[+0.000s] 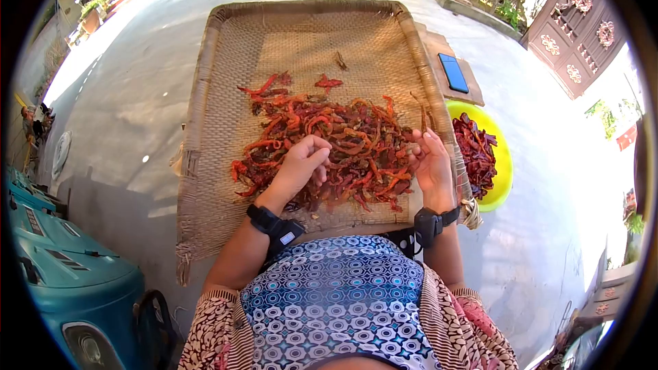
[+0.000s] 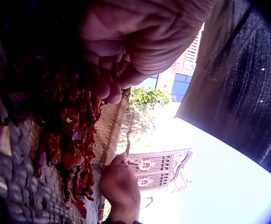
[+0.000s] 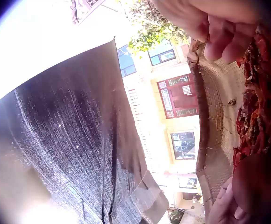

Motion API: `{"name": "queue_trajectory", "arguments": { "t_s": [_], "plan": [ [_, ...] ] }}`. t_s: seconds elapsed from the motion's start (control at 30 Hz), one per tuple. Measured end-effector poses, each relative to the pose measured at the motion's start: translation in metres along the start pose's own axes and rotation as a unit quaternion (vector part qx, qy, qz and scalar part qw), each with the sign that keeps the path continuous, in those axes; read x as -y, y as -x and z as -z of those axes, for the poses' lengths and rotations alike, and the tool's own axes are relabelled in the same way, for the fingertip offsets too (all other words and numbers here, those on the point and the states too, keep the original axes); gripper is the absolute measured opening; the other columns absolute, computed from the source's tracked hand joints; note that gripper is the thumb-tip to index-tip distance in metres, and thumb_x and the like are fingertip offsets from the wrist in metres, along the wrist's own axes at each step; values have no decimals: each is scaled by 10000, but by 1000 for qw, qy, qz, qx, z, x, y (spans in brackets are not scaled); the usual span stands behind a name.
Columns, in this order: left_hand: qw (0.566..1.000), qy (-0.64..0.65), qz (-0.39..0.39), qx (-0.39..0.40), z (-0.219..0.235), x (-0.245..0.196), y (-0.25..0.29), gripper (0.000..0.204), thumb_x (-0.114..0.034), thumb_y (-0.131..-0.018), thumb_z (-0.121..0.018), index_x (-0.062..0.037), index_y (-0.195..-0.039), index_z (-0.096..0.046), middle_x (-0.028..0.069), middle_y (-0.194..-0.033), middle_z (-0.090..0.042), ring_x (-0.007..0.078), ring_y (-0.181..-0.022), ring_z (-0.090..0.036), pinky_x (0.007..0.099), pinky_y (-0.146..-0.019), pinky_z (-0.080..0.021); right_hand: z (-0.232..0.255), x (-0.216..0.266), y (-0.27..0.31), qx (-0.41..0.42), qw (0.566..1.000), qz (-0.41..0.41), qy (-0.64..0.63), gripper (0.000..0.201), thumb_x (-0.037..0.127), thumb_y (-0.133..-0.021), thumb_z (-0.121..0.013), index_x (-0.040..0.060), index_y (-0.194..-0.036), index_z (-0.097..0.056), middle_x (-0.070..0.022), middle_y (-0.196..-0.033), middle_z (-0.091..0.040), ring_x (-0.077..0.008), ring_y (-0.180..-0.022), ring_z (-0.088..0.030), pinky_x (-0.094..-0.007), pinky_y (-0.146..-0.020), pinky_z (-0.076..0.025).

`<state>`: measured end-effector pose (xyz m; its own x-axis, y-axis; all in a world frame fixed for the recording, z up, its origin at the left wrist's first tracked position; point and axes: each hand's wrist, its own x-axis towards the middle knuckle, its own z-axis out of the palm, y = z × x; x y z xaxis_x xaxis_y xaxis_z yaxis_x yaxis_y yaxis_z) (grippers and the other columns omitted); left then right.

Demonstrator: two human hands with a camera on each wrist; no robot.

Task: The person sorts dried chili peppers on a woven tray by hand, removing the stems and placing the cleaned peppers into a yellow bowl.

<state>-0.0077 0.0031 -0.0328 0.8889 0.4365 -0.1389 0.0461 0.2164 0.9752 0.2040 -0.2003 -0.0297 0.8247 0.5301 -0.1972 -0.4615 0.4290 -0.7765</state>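
Note:
Red and brown dried peppers (image 1: 343, 137) lie heaped in a woven tray (image 1: 233, 48). Over the left part of the heap is my left hand (image 1: 298, 168), its fingers curled inward; the left wrist view shows the fingertips of this hand (image 2: 126, 51) bunched together, with no item visible between them. At the heap's right edge my right hand (image 1: 433, 168) is raised, palm side partly showing. In the left wrist view, the right hand (image 2: 120, 182) pinches a thin, bent brown stem (image 2: 129, 140) that sticks up from its fingertips. The right wrist view hides what the right hand (image 3: 219, 28) holds.
A yellow-green bowl (image 1: 504, 164) of dark red peppers (image 1: 478, 154) stands just right of the tray. Beyond it, a blue phone (image 1: 453, 72) lies on cardboard (image 1: 439, 48). One small brown piece (image 1: 340, 61) lies in the tray's upper part. Teal machinery (image 1: 82, 267) stands at lower left.

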Motion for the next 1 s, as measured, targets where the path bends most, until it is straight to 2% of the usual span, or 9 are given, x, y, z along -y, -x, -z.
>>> {"name": "queue_trajectory", "arguments": {
  "t_s": [0.2,0.33,0.47,0.7,0.8,0.83,0.87,0.97,1.0],
  "plan": [
    [1000,-8,-14,5,-2,-3,3,136,-174,-989,-525,-66,-1070,-520,7,-831,-555,80,-602,-583,220,-491,-489,13,5,-4,-14,1000,13,-9,238,180,-948,-589,111,-1172,-551,-74,-1072,-682,-122,-716,-591,-283,-637,-542],
    [1000,5,-19,10,-1,-1,3,142,-180,-991,-524,-64,-1073,-521,7,-832,-556,79,-600,-581,221,-487,-484,26,34,-17,-39,986,75,-141,263,201,-971,-551,83,-1205,-536,-33,-1110,-676,-89,-733,-605,-249,-677,-546],
    [1000,8,-20,8,0,1,1,144,-174,-988,-526,-57,-1073,-532,17,-830,-563,80,-593,-585,218,-486,-483,47,35,-23,-42,982,24,-182,246,192,-968,-539,75,-1185,-531,-50,-1213,-627,-103,-782,-597,-262,-725,-529],
    [1000,-6,-9,4,-1,-1,1,142,-171,-985,-534,-61,-1075,-540,11,-828,-568,75,-592,-587,211,-481,-486,-1,12,20,60,986,15,152,311,139,-938,-575,56,-1236,-541,-54,-1051,-667,-98,-730,-602,-237,-643,-506],
    [1000,-7,-9,7,0,0,1,138,-175,-987,-535,-71,-1077,-540,-2,-828,-560,70,-598,-586,209,-483,-488,-10,0,27,155,915,21,372,265,164,-920,-614,54,-1159,-583,-67,-1038,-669,-123,-768,-627,-251,-651,-503],
    [1000,-7,-10,8,0,0,1,138,-175,-987,-535,-72,-1078,-541,-3,-828,-561,69,-598,-586,209,-483,-488,-15,-3,32,183,875,22,448,259,170,-914,-625,54,-1143,-587,-66,-1038,-668,-131,-795,-633,-261,-659,-503],
    [1000,-6,-11,8,0,1,1,138,-174,-987,-534,-71,-1079,-541,-1,-827,-563,70,-596,-586,208,-483,-488,-18,-6,40,207,796,127,554,267,202,-867,-668,99,-1105,-604,-59,-1006,-659,-194,-871,-649,-318,-711,-508],
    [1000,-7,-15,13,0,1,1,140,-173,-989,-532,-68,-1081,-540,5,-825,-570,70,-593,-585,206,-485,-486,-30,-7,60,203,628,166,733,265,235,-832,-676,146,-1077,-627,-65,-976,-637,-260,-933,-637,-368,-758,-503],
    [1000,-9,-17,15,0,2,1,142,-173,-989,-531,-66,-1082,-539,8,-825,-573,71,-593,-586,205,-485,-486,-34,-7,63,196,630,166,733,239,254,-827,-659,173,-1051,-636,-66,-975,-623,-301,-923,-627,-396,-751,-498]
  ]
}}
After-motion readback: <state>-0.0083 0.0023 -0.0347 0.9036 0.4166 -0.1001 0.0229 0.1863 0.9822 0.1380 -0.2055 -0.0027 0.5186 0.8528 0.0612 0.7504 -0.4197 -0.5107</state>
